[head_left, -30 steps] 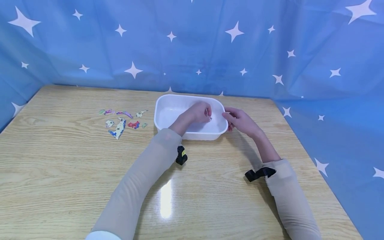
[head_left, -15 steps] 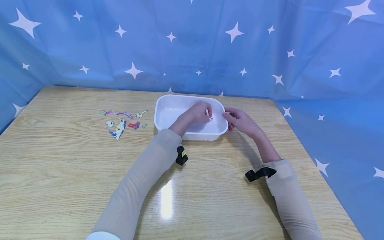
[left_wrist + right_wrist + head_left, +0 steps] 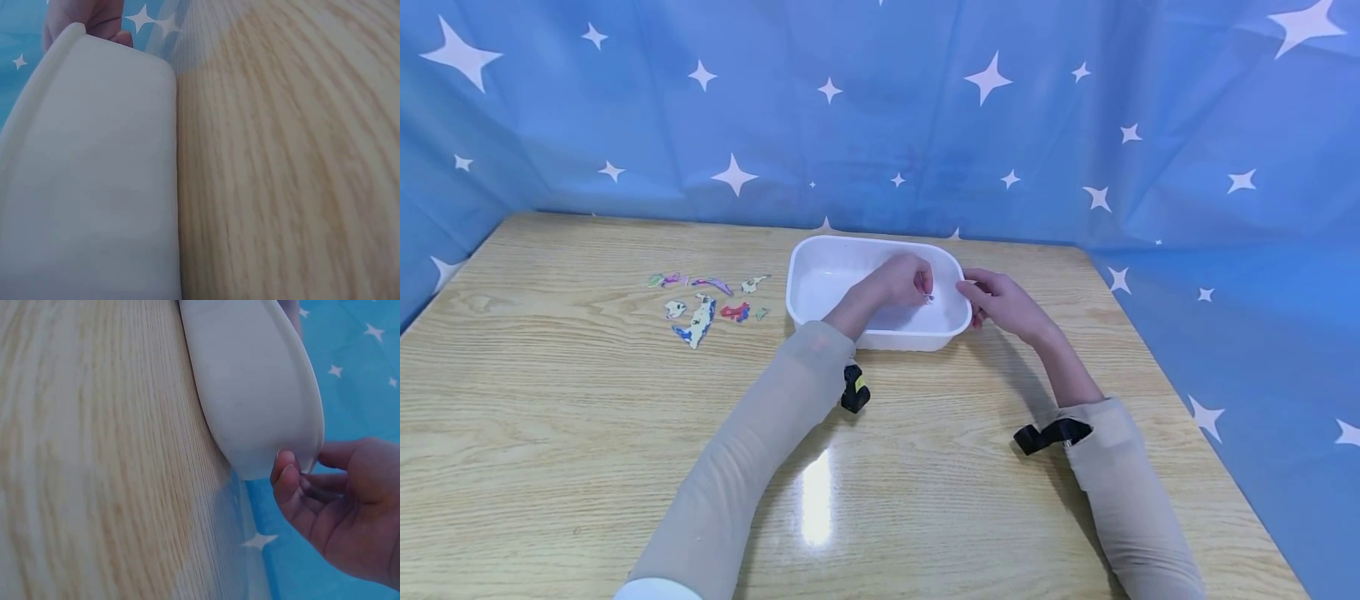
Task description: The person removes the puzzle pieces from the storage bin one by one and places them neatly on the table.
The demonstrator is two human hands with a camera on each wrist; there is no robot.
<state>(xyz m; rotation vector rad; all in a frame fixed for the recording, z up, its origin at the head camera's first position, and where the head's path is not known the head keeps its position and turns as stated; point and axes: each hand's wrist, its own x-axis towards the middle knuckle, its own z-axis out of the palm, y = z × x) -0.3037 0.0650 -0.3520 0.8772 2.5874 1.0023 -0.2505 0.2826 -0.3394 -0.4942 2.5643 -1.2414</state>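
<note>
Toward the back of the table stands a white plastic tray [image 3: 827, 332] with rounded corners. My left hand [image 3: 901, 282] reaches down into its right part, fingers curled and bent downward. At those fingertips shows a small whitish-pink piece [image 3: 929, 298], too small to make out its kind. At the tray's right end, my right hand [image 3: 1003, 307] pinches the rim. In the right wrist view, the thumb of the right hand [image 3: 350, 506] lies at the rim and its fingers bend against the outer wall. The left wrist view shows mainly the outer wall of the tray [image 3: 100, 169].
Left of the tray, several small flat coloured cutouts lie on the wooden table [image 3: 550, 417], among them a cream and blue one [image 3: 700, 319], a red one [image 3: 736, 312] and a purple one [image 3: 712, 286]. A blue curtain with white stars [image 3: 880, 125] hangs behind.
The left hand and the small piece at its fingertips have shifted very slightly to the right inside the tray. The right hand keeps its hold on the rim, and the cutouts lie as before.
</note>
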